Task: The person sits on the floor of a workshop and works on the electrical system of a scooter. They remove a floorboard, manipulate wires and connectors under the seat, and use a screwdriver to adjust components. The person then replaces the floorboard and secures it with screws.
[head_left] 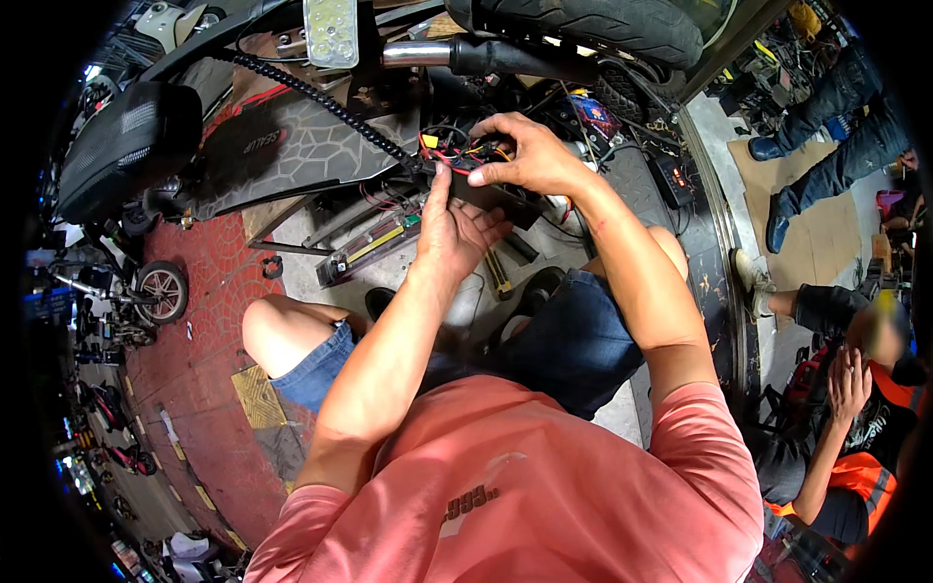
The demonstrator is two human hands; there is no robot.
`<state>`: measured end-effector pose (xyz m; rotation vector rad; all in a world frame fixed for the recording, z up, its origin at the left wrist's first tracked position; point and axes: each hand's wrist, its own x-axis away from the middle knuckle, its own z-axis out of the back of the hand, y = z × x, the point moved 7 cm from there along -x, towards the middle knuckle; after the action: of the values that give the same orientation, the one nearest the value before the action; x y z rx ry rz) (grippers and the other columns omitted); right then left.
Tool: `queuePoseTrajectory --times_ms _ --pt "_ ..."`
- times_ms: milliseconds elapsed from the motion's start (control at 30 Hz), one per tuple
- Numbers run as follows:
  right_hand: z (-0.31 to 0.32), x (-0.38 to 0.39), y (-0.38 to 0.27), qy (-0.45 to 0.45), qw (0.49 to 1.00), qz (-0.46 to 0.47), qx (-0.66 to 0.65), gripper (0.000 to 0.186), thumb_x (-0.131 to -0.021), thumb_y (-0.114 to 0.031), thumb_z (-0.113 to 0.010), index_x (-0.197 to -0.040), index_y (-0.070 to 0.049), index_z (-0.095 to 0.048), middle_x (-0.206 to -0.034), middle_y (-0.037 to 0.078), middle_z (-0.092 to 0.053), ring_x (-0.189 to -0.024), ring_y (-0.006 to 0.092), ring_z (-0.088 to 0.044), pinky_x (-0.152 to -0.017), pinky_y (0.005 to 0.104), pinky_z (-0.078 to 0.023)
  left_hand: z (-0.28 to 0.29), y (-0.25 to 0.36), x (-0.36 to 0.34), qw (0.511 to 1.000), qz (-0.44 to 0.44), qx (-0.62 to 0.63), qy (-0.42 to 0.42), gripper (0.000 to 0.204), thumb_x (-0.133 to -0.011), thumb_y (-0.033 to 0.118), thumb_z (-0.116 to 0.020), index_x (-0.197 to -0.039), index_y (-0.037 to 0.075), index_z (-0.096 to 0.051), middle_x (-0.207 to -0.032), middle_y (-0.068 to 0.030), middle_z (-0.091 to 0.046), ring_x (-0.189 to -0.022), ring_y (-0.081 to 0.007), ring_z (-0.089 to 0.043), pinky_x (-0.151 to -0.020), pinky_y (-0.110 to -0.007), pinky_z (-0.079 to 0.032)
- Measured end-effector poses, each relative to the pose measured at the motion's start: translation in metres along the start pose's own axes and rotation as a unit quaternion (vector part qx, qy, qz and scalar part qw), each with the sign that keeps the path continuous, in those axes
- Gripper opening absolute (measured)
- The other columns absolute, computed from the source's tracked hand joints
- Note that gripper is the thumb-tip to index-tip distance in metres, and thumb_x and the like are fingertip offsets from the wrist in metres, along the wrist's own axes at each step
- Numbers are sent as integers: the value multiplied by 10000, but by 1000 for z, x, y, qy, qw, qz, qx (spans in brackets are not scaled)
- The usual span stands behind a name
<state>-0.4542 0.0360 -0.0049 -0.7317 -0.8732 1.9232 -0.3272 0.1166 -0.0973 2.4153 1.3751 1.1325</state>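
A dark, flat box, which looks like a scooter controller, lies between my hands with a tangle of red, yellow and black wires at its far side. My left hand is palm up under the box's near left edge, its thumb up against the wires and its fingers curled below. From the right, my right hand bends over the wires, thumb and fingers closed around some of them. Its fingertips are partly hidden among the wires. A black spiral-wrapped cable runs into the bundle from the upper left.
A scooter deck with a cracked-stone pattern spans the left, below a black tyre and a lamp. A long battery-like part lies below the deck. At right, one person stands and another sits in an orange vest.
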Motion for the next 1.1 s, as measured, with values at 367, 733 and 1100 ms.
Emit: queuePoseTrajectory --times_ms 367,733,1100 --pt "-16 -51 56 54 995 -70 -43 432 -832 -477 -794 -1005 -82 -771 -929 160 -752 -921 294 -728 -855 390 -551 -6 -1 17 996 -75 56 2 983 -847 816 -576 -1462 60 -445 -1380 -154 -597 -1255 -350 -575 -1134 -585 -364" --pt "-22 -65 17 -21 997 22 71 713 -734 -550 -848 -1201 -39 -680 -1241 187 -673 -1158 354 -638 -1000 411 -494 2 3 -17 990 -107 63 -62 670 -935 598 -617 -1351 75 -562 -1237 -112 -675 -1138 -308 -615 -1053 -517 -441" --pt "-31 -73 -7 61 972 125 191 476 -738 -415 -810 -1106 -122 -738 -1342 116 -642 -1200 341 -618 -1042 411 -485 15 7 -19 987 -113 60 -102 628 -970 536 -598 -1366 51 -550 -1243 -134 -679 -1095 -312 -648 -1087 -538 -422"
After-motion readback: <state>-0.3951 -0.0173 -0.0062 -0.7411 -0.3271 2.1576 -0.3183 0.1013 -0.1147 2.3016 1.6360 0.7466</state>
